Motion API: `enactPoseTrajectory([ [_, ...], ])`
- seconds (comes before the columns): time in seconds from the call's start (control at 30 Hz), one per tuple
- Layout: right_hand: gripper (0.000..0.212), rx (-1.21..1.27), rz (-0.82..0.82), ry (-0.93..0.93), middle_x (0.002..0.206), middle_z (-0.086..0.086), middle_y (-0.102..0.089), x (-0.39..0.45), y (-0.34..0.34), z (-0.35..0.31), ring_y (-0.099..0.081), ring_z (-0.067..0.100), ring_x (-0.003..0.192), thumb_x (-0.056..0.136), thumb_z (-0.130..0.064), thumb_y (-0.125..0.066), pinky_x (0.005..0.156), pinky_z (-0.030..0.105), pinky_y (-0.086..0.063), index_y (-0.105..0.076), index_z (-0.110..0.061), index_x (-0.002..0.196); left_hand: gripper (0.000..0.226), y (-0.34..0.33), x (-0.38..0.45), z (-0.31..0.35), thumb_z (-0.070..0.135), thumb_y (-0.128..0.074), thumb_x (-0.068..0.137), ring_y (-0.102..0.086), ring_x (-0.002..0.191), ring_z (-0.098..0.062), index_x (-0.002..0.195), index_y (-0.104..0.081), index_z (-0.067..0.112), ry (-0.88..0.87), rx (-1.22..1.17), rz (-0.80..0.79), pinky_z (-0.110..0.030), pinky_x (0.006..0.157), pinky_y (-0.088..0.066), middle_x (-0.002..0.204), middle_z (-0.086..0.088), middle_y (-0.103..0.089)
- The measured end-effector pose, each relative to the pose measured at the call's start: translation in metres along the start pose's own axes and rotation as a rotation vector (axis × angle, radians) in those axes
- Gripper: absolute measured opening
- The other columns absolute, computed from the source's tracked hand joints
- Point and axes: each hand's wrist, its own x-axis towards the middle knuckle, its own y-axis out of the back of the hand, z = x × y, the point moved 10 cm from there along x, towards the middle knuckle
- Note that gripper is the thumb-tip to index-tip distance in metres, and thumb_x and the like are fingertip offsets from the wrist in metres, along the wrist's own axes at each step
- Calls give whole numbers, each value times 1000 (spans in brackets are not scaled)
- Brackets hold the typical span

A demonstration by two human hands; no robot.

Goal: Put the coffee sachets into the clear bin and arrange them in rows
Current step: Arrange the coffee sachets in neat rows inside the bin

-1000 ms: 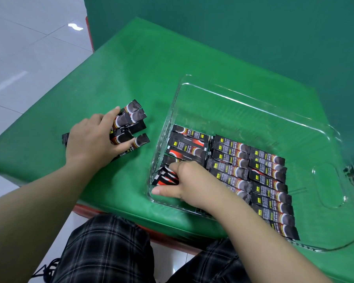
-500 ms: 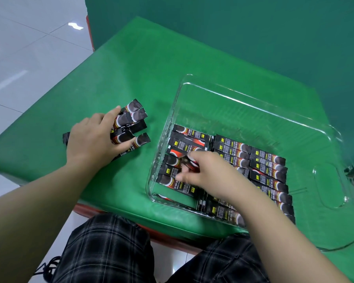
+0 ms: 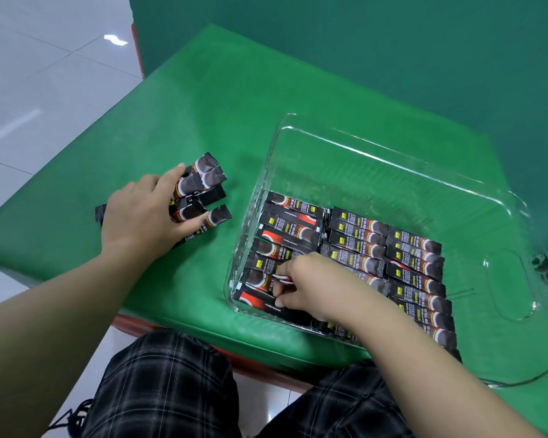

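- A clear bin is placed on the green bench, toward its right and near edges.
- Coffee sachets are laid flat on the bin floor in three rows, side by side, filling the near-left part of the bin; the far part of the floor is seen bare.
- The right hand is lowered inside the bin at its near-left corner; its fingers are curled and one sachet of the left row is pinched by them.
- A loose bundle of sachets is kept on the bench to the left of the bin, apart from its wall.
- The left hand is rested on this bundle, and the bundle is grasped by the curled fingers and thumb.
- Checked trousers are seen below the near edge of the bench.
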Motion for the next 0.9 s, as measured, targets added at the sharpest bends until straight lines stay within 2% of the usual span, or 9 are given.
enactPoseTrajectory([
  [0.1, 8, -62, 45, 23, 62, -6, -48, 1, 1, -4, -46, 13, 56, 87, -26, -62, 50, 24, -35, -57, -25, 80, 90, 0, 0, 0, 79, -42, 72, -60, 82, -36, 139, -47, 19, 0, -12, 5, -39, 68, -46, 101, -17, -64],
  [0.27, 8, -78, 192, 52, 91, 1, -63, 2, 11, 0, -59, 24, 84, 85, -30, -63, 70, 31, -48, -63, -24, 89, 94, 1, 0, 0, 83, -35, 71, -60, 79, -36, 137, -48, 18, -10, -23, 21, -38, 66, -46, 98, -17, -64],
  [0.37, 24, -120, 215, 55, 110, 3, -61, 3, 12, 4, -58, 25, 99, 87, -32, -61, 75, 30, -45, -63, -22, 109, 94, 1, 0, 1, 81, -33, 70, -60, 78, -36, 137, -48, 18, -12, -29, 18, -38, 66, -46, 98, -17, -64],
  [0.47, 37, -147, 197, 68, 124, 4, -56, 4, 5, 0, -56, 27, 109, 89, -35, -59, 84, 33, -48, -57, -20, 123, 94, 2, 0, 1, 82, -33, 70, -60, 79, -35, 137, -48, 18, -9, -24, 17, -38, 66, -46, 99, -16, -64],
  [0.57, 35, -154, 272, 45, 119, 3, -55, 2, 12, 0, -57, 27, 106, 92, -33, -55, 84, 36, -50, -57, -18, 122, 92, 1, -1, 1, 84, -38, 75, -59, 80, -35, 138, -47, 18, -9, -27, 14, -38, 67, -46, 100, -16, -64],
  [0.7, 28, -142, 408, -53, 113, 3, -53, 6, 33, 16, -59, 25, 98, 94, -29, -53, 77, 34, -50, -59, -14, 117, 93, 1, -1, 2, 83, -34, 71, -60, 79, -35, 138, -47, 19, -11, -21, 11, -38, 66, -46, 98, -15, -64],
  [0.83, 24, -148, 447, -82, 115, 4, -54, 22, 37, 26, -61, 29, 94, 92, -13, -55, 75, 38, -53, -62, -14, 116, 89, 3, -1, 3, 78, -43, 72, -59, 79, -36, 137, -48, 17, -12, -33, 12, -39, 65, -46, 98, -17, -64],
  [0.9, 22, -181, 444, -82, 114, 3, -55, 30, 35, 26, -63, 27, 89, 89, -8, -59, 68, 33, -52, -62, -13, 110, 89, 3, -1, 3, 75, -43, 70, -59, 80, -36, 137, -48, 17, -6, -26, 12, -39, 65, -46, 99, -17, -64],
])
